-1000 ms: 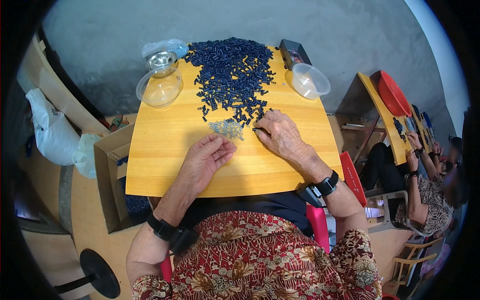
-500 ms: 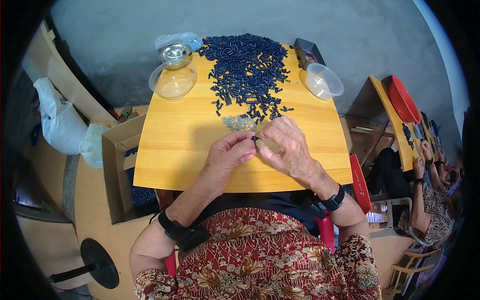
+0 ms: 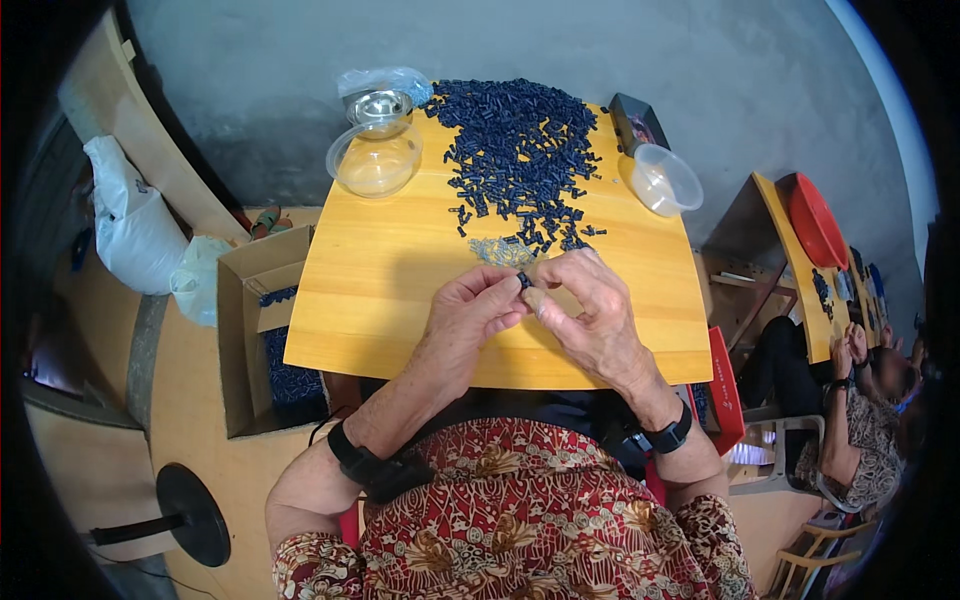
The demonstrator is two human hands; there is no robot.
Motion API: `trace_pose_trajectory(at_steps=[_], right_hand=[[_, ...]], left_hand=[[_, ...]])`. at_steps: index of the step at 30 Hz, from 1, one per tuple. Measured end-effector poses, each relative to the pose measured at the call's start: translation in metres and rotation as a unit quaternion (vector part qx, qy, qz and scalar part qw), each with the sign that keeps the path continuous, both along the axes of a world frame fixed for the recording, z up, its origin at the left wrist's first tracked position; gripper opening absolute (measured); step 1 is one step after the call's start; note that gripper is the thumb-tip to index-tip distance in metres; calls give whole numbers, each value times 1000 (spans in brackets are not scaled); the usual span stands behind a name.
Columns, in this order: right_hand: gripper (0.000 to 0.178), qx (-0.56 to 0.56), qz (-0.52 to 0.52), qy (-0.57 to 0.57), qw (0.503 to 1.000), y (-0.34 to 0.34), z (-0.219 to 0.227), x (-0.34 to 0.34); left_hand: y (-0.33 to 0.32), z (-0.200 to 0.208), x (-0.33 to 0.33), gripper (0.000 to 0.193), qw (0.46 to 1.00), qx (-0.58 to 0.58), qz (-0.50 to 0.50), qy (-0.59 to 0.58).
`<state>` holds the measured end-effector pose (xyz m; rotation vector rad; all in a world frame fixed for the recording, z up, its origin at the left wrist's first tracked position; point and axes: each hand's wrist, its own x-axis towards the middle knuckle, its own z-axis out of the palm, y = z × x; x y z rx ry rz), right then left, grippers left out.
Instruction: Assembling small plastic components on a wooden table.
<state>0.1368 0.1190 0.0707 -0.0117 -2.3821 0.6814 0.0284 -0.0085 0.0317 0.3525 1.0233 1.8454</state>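
My left hand [image 3: 473,318] pinches a small dark blue plastic piece [image 3: 524,281] between thumb and fingertips, over the near half of the yellow table [image 3: 350,320]. Against the same piece, my right hand [image 3: 597,312] has its thumb and forefinger drawn together; whatever lies between them is too small to make out. Just beyond my fingertips lies a little heap of thin silvery metal parts [image 3: 498,252]. Farther off, a large pile of similar dark blue pieces [image 3: 520,135] spreads to the table's far edge.
Clear plastic bowls [image 3: 372,178] [image 3: 665,182] stand at far left and right, near a metal bowl [image 3: 378,106] and a dark tray [image 3: 637,125]. A cardboard box [image 3: 235,340] with dark pieces sits left; a red box [image 3: 728,385] right. Another person [image 3: 850,430] works at the right.
The whole view has shifted slightly to the right and down. My hands stay together at the small dark piece, which now shows a little more between the fingertips.
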Motion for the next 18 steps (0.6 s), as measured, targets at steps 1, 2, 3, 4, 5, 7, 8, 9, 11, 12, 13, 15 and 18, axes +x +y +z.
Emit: trace_pose_trajectory(at_steps=[1, 2, 3, 4, 5, 7, 8, 9, 11, 12, 13, 15, 18], right_hand=[[15, -3, -9, -7, 1000, -2, 1, 1], [17, -7, -18, -14, 1000, -3, 2, 2], [17, -6, -17, -14, 1000, -3, 2, 2], [19, -7, -15, -7, 1000, -3, 0, 3], [20, -10, -13, 1, 1000, -2, -2, 3], [22, -8, -12, -2, 1000, -2, -3, 3], [23, -7, -10, -5, 1000, -2, -3, 3], [23, -7, -10, -5, 1000, -2, -3, 4], [25, 13, 1, -6, 1000, -3, 0, 5], [25, 14, 0, -6, 1000, -3, 0, 5], [25, 13, 3, -2, 1000, -3, 0, 5], [25, 12, 6, 2, 1000, -2, 1, 6], [24, 36, 14, -7, 999, 1, 1, 8]], left_hand=[[0, -1, 0, 16, 1000, 9, -10, 1], [0, 0, 0, 16, 1000, 10, -10, 1], [0, 0, 1, 16, 1000, 16, -13, -3], [0, 0, 1, 16, 1000, 22, -17, -7], [0, 0, 1, 16, 1000, 22, -17, -7], [1, 1, 0, 16, 999, 15, -29, 0], [0, 1, 0, 16, 999, 14, -29, 0], [0, -1, -1, 15, 1000, 8, -25, 4], [-1, -3, -3, 15, 1000, 3, -22, 8], [0, -3, -4, 15, 999, 8, -28, 45], [0, -3, -5, 15, 996, 14, -34, 82], [-2, -3, -7, 16, 994, 11, -39, 104], [-3, -2, -5, 17, 992, 1, -47, 119]])
